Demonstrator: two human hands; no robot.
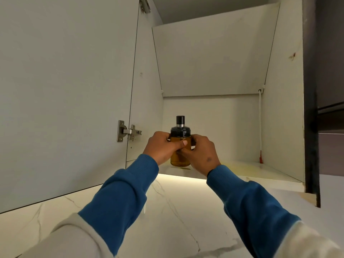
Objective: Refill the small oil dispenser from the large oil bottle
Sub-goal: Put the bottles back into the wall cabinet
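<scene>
So the biggest thing in the head view is the white wall cabinet (214, 58), with its door (65, 90) swung wide open to the left and taking up most of that side. Inside there's an upper shelf (210, 58) seen from underneath and a bottom shelf (247, 169) below it, which looks a bit yellowish-stained around the middle. Under the cabinet is the marble-look worktop (167, 211) with grey veins, lit by a warm light strip along the cabinet's lower edge. Both arms reach up in blue sleeves (119, 198) with pale cuffs of an outer layer near the bottom. Then the main bit: the small oil dispenser (180, 144), amber body and black top with a black cap, stands upright at the front of the bottom shelf, roughly centre-left. The left hand (161, 147) wraps round its left side, thumb across the front, and the right hand (202, 151) curls round the right side, so both grips are holding the dispenser. Can't tell if it's lifted or resting on the shelf. Smaller stuff: a metal hinge (128, 131) on the door, and a white cable (260, 123) running down the back right corner to a red end.
</scene>
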